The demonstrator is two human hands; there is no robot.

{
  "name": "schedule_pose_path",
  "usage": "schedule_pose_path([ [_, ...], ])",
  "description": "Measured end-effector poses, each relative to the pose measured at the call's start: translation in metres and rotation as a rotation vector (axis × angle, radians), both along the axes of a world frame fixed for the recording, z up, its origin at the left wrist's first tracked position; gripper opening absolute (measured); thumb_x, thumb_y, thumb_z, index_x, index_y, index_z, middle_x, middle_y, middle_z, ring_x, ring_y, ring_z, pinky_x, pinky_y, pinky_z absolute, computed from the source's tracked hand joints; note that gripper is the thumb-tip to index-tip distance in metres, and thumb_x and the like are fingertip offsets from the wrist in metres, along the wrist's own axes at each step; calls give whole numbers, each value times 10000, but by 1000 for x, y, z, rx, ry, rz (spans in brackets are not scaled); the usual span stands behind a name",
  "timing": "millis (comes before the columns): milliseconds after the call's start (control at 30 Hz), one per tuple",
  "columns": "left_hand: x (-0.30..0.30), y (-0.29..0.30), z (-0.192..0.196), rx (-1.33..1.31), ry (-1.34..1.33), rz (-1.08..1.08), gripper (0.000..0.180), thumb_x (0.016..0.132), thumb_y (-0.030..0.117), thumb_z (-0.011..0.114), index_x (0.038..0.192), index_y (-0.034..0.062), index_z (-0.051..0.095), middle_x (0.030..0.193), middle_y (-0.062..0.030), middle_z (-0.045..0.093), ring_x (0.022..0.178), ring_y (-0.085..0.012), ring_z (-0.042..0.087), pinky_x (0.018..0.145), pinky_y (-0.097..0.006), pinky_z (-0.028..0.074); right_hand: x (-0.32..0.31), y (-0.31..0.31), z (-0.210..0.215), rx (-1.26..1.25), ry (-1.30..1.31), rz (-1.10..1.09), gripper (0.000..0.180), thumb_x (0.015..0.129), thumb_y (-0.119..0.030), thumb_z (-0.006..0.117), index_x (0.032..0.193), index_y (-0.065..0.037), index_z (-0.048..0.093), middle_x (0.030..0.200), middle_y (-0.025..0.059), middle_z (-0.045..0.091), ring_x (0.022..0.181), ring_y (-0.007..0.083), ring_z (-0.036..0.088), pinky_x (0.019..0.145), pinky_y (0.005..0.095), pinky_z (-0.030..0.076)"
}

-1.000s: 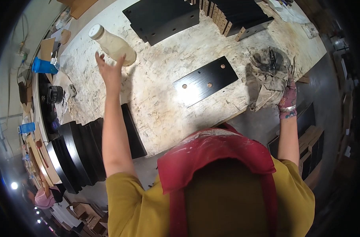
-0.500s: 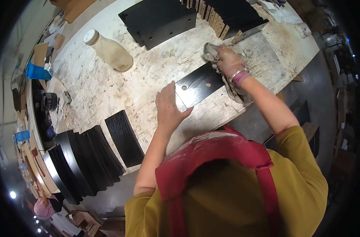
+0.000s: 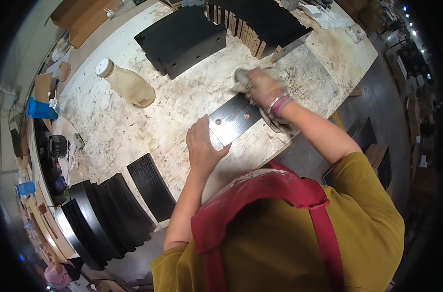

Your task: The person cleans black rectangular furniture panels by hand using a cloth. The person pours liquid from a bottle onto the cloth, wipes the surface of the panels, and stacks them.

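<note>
Near the counter's (image 3: 134,126) front edge, the left hand (image 3: 202,148) is lying flat, pinning the black panel (image 3: 233,119); the right hand (image 3: 262,87) is clutching a rag (image 3: 241,78). Hard rubbing could skid the panel off the edge.

black panel (image 3: 233,119) showing two pale holes, grey rag (image 3: 241,80) lying on it, cream bottle (image 3: 126,85) sitting on speckled whitish benchtop (image 3: 134,131).

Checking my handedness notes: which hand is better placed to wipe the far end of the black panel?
Right. The right hand already presses the rag on that end of the black panel; the left hand lies flat on the near end, likely steadying it.
</note>
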State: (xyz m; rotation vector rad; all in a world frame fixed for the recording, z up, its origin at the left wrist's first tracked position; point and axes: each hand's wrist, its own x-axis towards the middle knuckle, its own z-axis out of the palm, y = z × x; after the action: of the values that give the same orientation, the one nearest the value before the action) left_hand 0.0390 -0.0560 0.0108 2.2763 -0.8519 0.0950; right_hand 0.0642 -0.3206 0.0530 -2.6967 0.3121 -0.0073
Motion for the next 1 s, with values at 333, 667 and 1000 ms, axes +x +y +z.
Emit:
schedule_pose_path([
  [333, 3, -2, -4, -7, -27, 10, 1076, 591, 294, 835, 1435, -26, 250, 1296, -240, 483, 1193, -384, 454, 1035, -479, 304, -12, 35, -4, 15, -26, -25, 232, 830, -112, 525, 1013, -32, 642, 1022, 219, 624, 958, 377, 612, 876, 433, 471],
  [667, 2, 1, -12, -66, -57, 32, 1129, 579, 279, 840, 1453, -30, 196, 1242, -233, 514, 1150, -385, 481, 996, -459, 352, 8, 87, 18, -63, 59, 283, 239, 763, -131, 645, 979, -30, 655, 983, 195, 641, 911, 346, 635, 815, 403, 514],
  [1000, 2, 2, -7, -122, 21, 29, 1081, 547, 258, 859, 1413, -47, 287, 1262, -237, 489, 1166, -405, 461, 999, -481, 345, 13, 111, 20, -8, -13, 373, 197, 790, -143, 601, 952, -49, 662, 1003, 191, 648, 957, 350, 636, 826, 414, 512],
])
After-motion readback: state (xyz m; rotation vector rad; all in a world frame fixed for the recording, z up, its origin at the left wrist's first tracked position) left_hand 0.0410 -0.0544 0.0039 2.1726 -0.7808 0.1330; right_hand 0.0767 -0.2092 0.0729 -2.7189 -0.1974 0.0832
